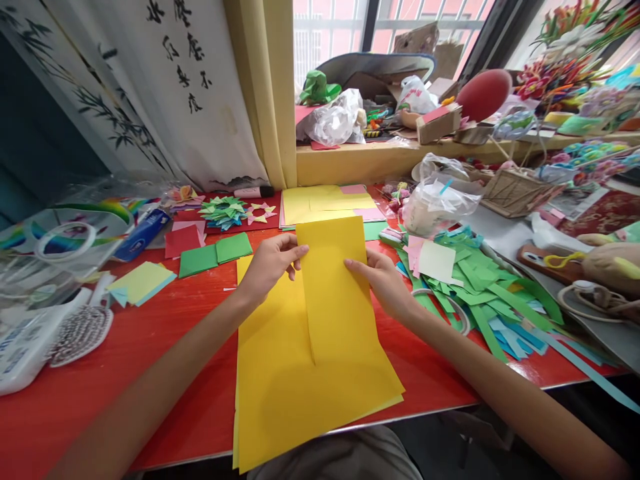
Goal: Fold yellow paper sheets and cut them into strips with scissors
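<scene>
Yellow paper comes nearest: a large sheet [290, 407] lies on the red table [200, 413], another sheet showing beneath it, its near left corner reaching past the table edge over the grey-clad lap [340, 457]. From about the sheet's middle, where a slit seems to end, a long yellow strip [335, 293] rises toward the far side, apparently joined to the sheet at its near end. Its long axis runs away from the body, roughly in line with the sheet's length, and its free end stands farthest out, lifted clear. The strip sits between the hands, neither one nearer: the left hand [273, 267] seems to pinch its left edge, thumb across the front, while the right hand [387, 280] has its thumb on the face near the right edge, slightly lower, fingers out of sight behind. So the slit's end lies on the body side of both hands, nearer the left edge of the strip. Farther off, green pieces [200, 258] lie to the left, a heap of green strips [480, 293] to the right, and pale yellow paper [325, 200] beyond the strip, below the windowsill [350, 160].
</scene>
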A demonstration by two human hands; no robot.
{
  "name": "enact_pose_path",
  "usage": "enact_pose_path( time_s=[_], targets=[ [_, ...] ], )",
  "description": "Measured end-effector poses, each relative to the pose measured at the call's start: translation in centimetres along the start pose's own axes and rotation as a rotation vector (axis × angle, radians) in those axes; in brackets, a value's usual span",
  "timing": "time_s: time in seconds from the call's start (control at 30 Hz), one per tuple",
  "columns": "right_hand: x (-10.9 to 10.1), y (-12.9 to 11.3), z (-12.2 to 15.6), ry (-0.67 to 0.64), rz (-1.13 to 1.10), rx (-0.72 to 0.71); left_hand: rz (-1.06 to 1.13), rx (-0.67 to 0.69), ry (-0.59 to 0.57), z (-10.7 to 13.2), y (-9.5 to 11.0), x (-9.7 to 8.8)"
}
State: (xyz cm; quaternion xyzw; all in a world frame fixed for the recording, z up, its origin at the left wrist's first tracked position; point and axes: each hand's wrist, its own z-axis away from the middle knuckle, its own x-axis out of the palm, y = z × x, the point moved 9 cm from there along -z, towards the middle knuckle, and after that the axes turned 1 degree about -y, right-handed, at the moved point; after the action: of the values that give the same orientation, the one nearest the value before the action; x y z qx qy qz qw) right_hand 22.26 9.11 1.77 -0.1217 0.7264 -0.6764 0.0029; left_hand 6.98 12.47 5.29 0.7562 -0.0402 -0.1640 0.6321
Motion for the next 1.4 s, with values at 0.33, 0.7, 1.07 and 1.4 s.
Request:
enact_pose_path(
  time_s=[0.33,0.7,1.07,1.4],
  targets=[
    [0.6,-0.9,0.4,-0.032,-0.011,0.001,-0.002,0.084,0.094,0.4,2.0,-1.0],
    [0.7,-2.9,1.4,0.005,0.020,-0.056,-0.006,0.163,0.182,1.6,4.7,-1.5],
    [0.9,-3.6,1.8,0.018,0.016,-0.085,0.017,0.196,0.194,2.0,5.5,-1.5],
    [0.9,-3.7,1.9,0.007,0.023,-0.097,0.016,0.204,0.180,1.9,5.5,-1.5]
  ],
)
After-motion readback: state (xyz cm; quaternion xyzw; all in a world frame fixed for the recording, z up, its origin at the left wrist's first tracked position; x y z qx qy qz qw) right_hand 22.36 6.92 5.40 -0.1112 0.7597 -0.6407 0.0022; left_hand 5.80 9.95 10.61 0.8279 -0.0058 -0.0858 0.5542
